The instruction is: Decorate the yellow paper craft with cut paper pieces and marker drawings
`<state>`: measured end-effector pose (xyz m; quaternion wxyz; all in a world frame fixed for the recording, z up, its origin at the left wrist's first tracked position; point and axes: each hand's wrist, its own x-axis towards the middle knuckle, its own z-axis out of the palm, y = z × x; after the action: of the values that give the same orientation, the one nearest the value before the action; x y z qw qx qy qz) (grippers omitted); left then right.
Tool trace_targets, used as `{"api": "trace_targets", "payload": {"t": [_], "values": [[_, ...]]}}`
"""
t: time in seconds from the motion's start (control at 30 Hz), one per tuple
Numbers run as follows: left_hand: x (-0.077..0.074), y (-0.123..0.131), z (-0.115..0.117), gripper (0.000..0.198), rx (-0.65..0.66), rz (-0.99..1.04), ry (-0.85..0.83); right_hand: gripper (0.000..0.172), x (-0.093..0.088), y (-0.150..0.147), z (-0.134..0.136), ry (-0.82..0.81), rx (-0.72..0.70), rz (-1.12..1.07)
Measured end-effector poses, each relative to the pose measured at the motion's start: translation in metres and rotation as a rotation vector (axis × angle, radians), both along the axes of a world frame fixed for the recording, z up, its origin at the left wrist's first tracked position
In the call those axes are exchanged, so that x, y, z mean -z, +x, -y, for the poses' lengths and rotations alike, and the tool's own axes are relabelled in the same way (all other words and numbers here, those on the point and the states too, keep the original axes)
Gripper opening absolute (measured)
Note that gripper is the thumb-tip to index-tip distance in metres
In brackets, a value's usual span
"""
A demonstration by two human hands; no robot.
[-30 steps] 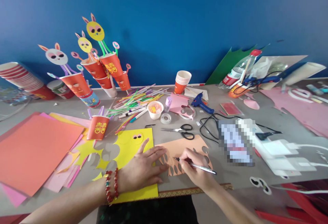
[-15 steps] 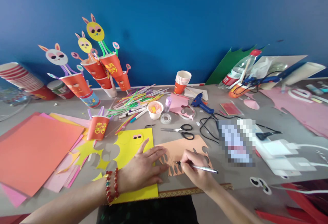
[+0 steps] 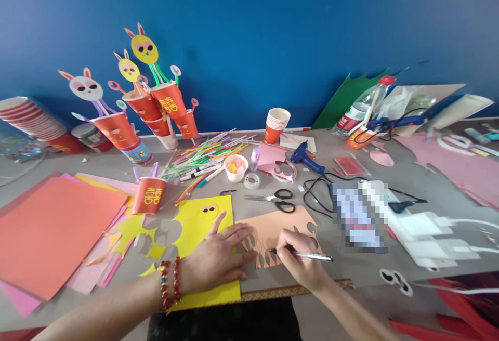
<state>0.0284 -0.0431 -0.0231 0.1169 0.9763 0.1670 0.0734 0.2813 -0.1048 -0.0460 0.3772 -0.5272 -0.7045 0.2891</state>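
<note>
Our right hand [image 3: 300, 258] clamps its fingers on a pen [image 3: 316, 256] over the orange paper [image 3: 278, 220]; the pen points left, its long axis nearly sideways, back end slightly nearer us. Our left hand [image 3: 212, 252] lies flat, one finger spread wide, across the yellow paper [image 3: 218, 292] and the orange paper's left edge. Scissors [image 3: 273, 197] lie just beyond the orange paper.

From my remote seat I saw the left hand [image 3: 212, 258] lying across the left sheet [image 3: 200, 232] and onto the right sheet [image 3: 273, 221], where the right hand [image 3: 300, 258] had the pen [image 3: 317, 256]. Behind the right sheet I had scissors [image 3: 273, 197], then the tape roll [image 3: 247, 180] and tub [image 3: 235, 175], with straws [image 3: 210, 151] behind-left; paper stack [image 3: 58, 232] sat far left, power strip [image 3: 401, 221] right.
</note>
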Motion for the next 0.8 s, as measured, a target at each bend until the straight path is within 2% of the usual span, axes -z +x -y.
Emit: {"api": "trace_targets", "payload": {"t": [0.2,0.3,0.8], "values": [[0.000,0.000,0.000,0.037,-0.004,0.006,-0.010,0.024,0.009,0.001,0.002,0.007,0.083,-0.101],[0.000,0.000,0.000,0.038,-0.006,0.000,-0.014,0.023,0.011,0.000,0.001,0.006,0.123,-0.052],[0.001,0.000,0.000,0.037,-0.004,-0.001,-0.009,0.020,0.004,-0.003,-0.003,0.067,0.093,0.081]]}}
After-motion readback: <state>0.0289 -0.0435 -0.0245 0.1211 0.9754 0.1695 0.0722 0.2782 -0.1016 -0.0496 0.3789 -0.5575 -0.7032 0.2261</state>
